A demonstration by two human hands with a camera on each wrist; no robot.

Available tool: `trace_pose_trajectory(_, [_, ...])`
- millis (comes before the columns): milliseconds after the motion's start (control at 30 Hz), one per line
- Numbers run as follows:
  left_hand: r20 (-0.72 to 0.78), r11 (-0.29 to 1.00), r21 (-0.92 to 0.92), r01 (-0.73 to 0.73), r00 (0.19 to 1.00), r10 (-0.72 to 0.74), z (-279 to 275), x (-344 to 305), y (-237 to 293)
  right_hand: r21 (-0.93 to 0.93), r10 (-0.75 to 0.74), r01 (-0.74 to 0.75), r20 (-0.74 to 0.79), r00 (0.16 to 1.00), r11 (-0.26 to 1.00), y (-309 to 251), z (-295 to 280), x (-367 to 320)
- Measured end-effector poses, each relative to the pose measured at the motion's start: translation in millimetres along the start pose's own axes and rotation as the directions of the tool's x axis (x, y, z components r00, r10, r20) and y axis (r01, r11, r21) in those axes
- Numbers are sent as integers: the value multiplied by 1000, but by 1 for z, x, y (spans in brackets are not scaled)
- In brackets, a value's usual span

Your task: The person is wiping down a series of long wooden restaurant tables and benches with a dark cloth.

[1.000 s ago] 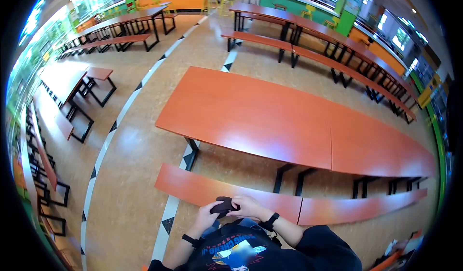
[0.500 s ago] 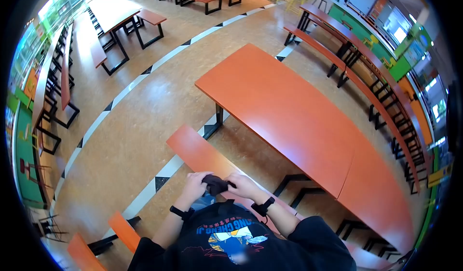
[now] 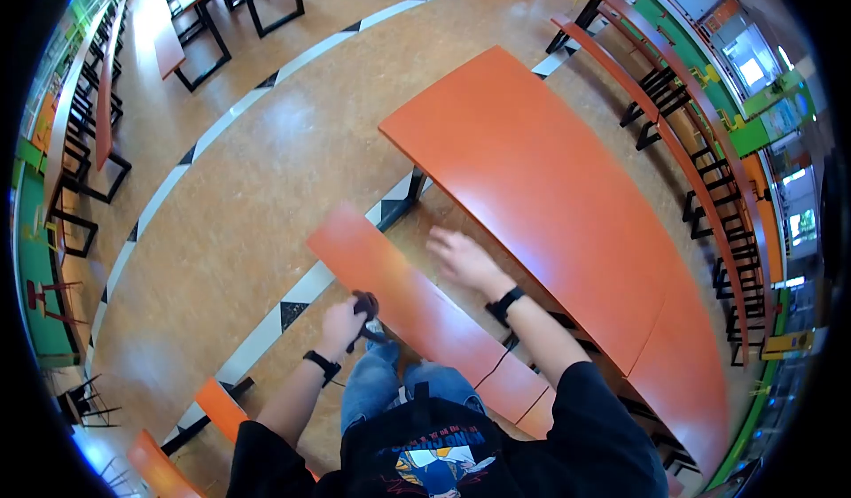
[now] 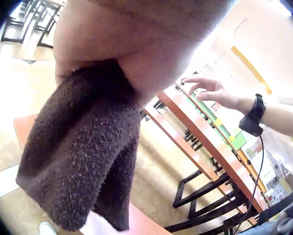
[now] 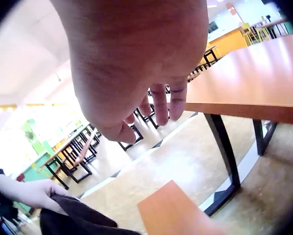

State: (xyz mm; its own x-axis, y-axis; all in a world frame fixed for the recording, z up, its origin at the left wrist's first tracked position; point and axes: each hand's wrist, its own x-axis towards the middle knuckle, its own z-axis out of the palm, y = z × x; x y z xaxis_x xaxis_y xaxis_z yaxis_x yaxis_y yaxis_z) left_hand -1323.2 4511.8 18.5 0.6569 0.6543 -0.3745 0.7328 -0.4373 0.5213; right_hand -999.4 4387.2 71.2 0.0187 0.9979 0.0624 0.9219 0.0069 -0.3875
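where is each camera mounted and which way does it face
Head: worn on the head, facing forward and down at the long orange-red table and matching bench; left hand, right hand, black T-shirt and blue jeans show.
Left wrist: worn there, facing the fuzzy dark-brown cloth gripped by the left hand; the right hand shows beyond.
Right wrist: worn there, facing past the right hand toward the table and tan floor; left hand shows lower left.
Shared: both wrist views show the cloth.
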Motion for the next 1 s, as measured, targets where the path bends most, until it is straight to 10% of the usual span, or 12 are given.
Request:
trace_pose_trajectory(200, [-219,923,355,-148,947,236,15,139,-58,-392,232,-196,46,972,899,94,-1,63])
trace_pose_trajectory(533, [-75,910,408,-75,990,116,124,239,-162,-170,271,-271,-27,962,947,135,5,50])
trace_pose_trajectory(600, [89,942,322,91,988,-126,133,224,-141,-176,268,-268,-21,963,947,135,4,49])
trace_pose_trajectory(767, [-435,983,35,178,889,-145,188,220,-144,-170,228,-227,-18,974,959,136,5,45])
trace_pose_trajectory(1000, [-488,826,-123,551,691,-534,194,316,-151,-169,238,-235,2,971,957,133,2,46])
